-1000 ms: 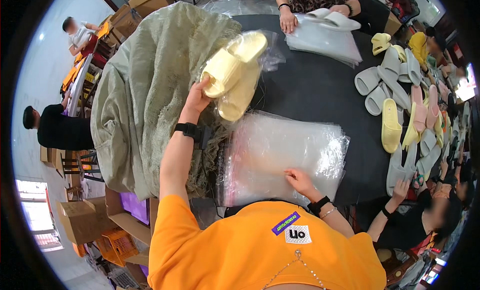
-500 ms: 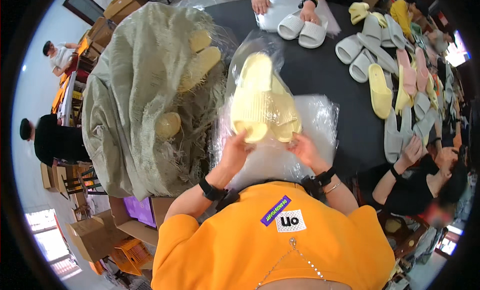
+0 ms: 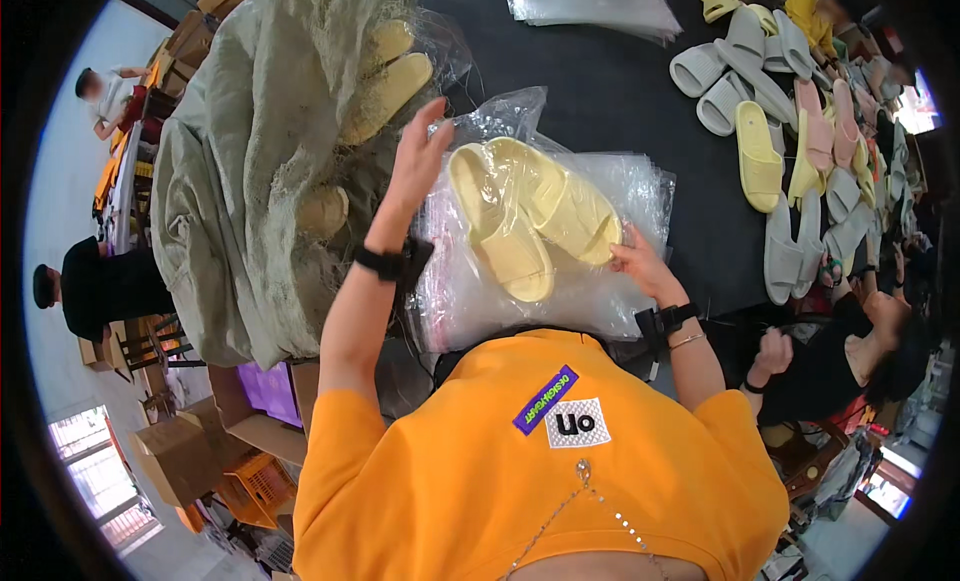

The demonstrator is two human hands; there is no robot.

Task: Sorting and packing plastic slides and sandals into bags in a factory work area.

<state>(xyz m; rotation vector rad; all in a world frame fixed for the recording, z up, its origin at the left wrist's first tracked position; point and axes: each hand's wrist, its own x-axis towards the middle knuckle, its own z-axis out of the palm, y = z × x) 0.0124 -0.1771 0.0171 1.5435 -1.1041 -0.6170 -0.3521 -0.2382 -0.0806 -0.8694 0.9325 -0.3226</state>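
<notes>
A pair of pale yellow slippers [image 3: 512, 221] lies inside a clear plastic bag [image 3: 515, 111], on a stack of clear plastic bags [image 3: 600, 306] on the dark table. My right hand [image 3: 645, 266] has its fingertips and thumb closed at the toe end of the right-hand slipper. Raised to the left of the bagged pair, my left hand [image 3: 415, 161] holds nothing and its fingers are stretched out. It is between the bag and a large grey-green woven sack [image 3: 240, 181]. More yellow slippers [image 3: 395, 96] show at the sack's mouth.
Loose grey slippers [image 3: 698, 71], a yellow slipper [image 3: 758, 161] and pink ones pile up at the right of the dark table [image 3: 600, 96]. Another stack of clear bags [image 3: 595, 6] lies at the far edge by a co-worker's fingers. A person in black sits at right; cardboard boxes [image 3: 185, 451] stand lower left.
The bagged slippers came down onto the stack and turned. My left hand let go of them and moved up and left. The co-worker's grey slippers at the far edge have left view.
</notes>
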